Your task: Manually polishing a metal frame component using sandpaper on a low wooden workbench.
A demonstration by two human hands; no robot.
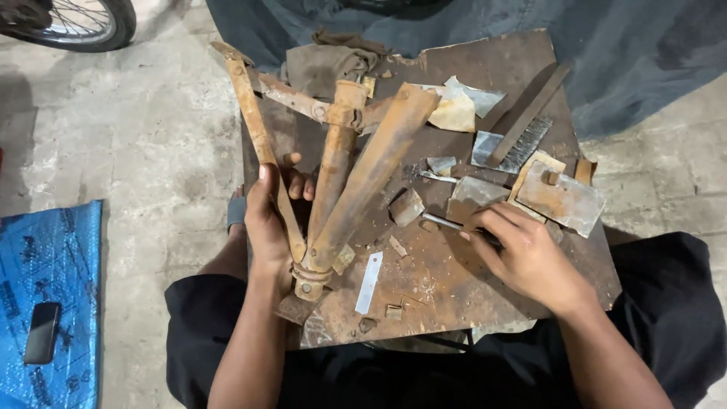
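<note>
Left hand (266, 220) grips the rusty frame (341, 174); right hand (522, 254), at three o'clock, closes on a thin rod (441, 221). A loose grip could tip the frame onto the scraps (560, 197).

L grip (266, 223) clenched; R grip (522, 254) fingers curled, palm down.

Grey concrete floor (151, 136), blue tarp (45, 288) at left, dark cloth (644, 53) behind.

bare board patch (447, 284) near front edge, metal scraps (560, 198) and wire brush (522, 136) crowding the right
</note>
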